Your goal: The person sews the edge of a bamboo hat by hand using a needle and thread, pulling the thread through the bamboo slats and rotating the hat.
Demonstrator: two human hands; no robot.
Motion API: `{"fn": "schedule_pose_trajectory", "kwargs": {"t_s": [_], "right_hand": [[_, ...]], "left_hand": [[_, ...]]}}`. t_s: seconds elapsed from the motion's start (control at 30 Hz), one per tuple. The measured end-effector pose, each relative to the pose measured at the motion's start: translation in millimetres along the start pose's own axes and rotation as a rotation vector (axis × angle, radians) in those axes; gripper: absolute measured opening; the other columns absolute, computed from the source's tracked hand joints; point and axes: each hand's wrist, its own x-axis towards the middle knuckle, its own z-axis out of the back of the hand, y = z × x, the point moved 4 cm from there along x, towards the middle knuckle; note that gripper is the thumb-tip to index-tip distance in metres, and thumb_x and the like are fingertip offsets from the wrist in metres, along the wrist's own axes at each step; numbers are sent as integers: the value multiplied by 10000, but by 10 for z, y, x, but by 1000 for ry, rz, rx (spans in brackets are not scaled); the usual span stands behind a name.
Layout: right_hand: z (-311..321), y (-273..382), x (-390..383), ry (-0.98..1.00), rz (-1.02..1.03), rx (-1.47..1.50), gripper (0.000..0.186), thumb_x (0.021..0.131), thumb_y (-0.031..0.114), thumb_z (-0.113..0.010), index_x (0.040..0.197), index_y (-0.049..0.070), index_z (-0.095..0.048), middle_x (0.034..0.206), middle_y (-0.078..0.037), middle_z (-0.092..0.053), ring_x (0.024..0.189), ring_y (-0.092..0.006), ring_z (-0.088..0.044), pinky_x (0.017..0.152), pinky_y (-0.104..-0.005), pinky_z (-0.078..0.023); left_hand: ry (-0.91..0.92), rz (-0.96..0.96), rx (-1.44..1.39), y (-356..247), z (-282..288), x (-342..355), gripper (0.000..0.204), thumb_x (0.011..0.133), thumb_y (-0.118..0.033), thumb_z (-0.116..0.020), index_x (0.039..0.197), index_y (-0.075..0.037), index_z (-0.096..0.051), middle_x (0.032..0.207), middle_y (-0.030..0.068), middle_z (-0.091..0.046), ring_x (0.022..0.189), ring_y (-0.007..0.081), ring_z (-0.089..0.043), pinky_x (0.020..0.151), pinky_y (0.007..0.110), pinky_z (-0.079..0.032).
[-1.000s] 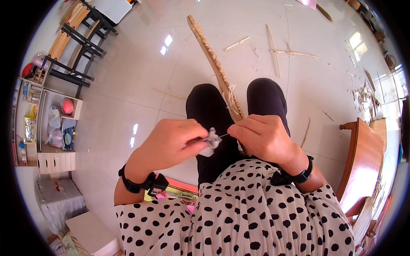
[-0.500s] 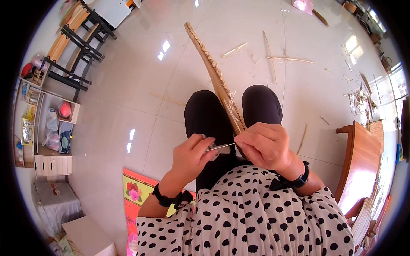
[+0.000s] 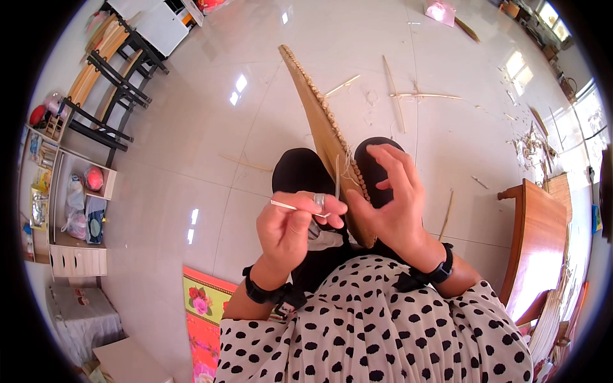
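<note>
While its near end sits by the lap, the long tan panel (image 3: 332,145) slants between the knees (image 3: 295,167), its long axis running away from the body and a little left, with a knobbly bound edge (image 3: 325,102) along the right side and loose pale threads (image 3: 348,169) near the lower part. It lies just right of the left hand's fingertips; the right hand (image 3: 397,207) is nearer, overlapping that edge in view. Its fingers are spread, and whether the thumb touches the panel I cannot tell. The left hand (image 3: 283,226) pinches a thin pale sliver (image 3: 282,204) between thumb and forefinger, and a silvery band (image 3: 319,201) circles one finger.

Farther out, pale strips (image 3: 394,92) lie scattered on the floor (image 3: 191,153), and a floral mat (image 3: 202,338) lies at lower left. At far left, a shelf unit (image 3: 56,169) has an open compartment holding a coral-red ball (image 3: 94,179), plastic bags (image 3: 75,223) and a dark-blue patterned packet (image 3: 96,220), above small drawers (image 3: 80,260).
</note>
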Motion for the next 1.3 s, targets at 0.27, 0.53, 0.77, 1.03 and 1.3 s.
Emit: {"fn": "schedule_pose_trajectory", "kwargs": {"t_s": [0.27, 0.53, 0.77, 1.03, 1.3], "right_hand": [[-257, -257, -38, 152, -217, 195, 448, 739, 41, -745, 1165, 1, -610, 1074, -131, -624, 874, -210, -666, 654, -301, -585], [-334, -236, -127, 145, -128, 259, 460, 718, 80, -755, 1151, 17, -614, 1013, -144, -624, 833, -309, -652, 720, -354, -559], [-393, -212, -125, 134, -99, 280, 493, 692, 70, -752, 1161, 18, -612, 1008, -140, -623, 824, -323, -645, 704, -368, -553], [-335, -252, -102, 5, -59, 274, 494, 655, 71, -761, 1129, 16, -630, 1030, -126, -618, 838, -308, -649, 681, -359, -552], [-255, -351, -60, 47, -103, 360, 525, 645, 92, -755, 1147, 5, -627, 1053, -111, -601, 875, -294, -630, 676, -356, -552]], "left_hand": [[-131, 347, 304, -20, 845, -75, 109, 976, -71, -521, 912, 0, -573, 709, 21, -570, 595, 70, -548, 512, 227, -449], [-849, 166, 449, -683, 2221, -394, 127, 987, -146, -551, 880, -82, -529, 695, -46, -427, 581, 28, -418, 468, 177, -269], [-171, 373, 354, 83, 607, 31, 61, 964, -20, -518, 1018, 4, -531, 758, 62, -599, 573, 122, -557, 546, 261, -475], [-97, 664, 339, 458, 83, 11, 115, 887, 70, -593, 1001, 59, -599, 842, 89, -684, 726, 110, -650, 658, 240, -527], [29, 586, 52, 375, 264, 43, 32, 880, 49, -575, 849, 46, -583, 922, 175, -624, 644, 240, -656, 614, 337, -574]]}}
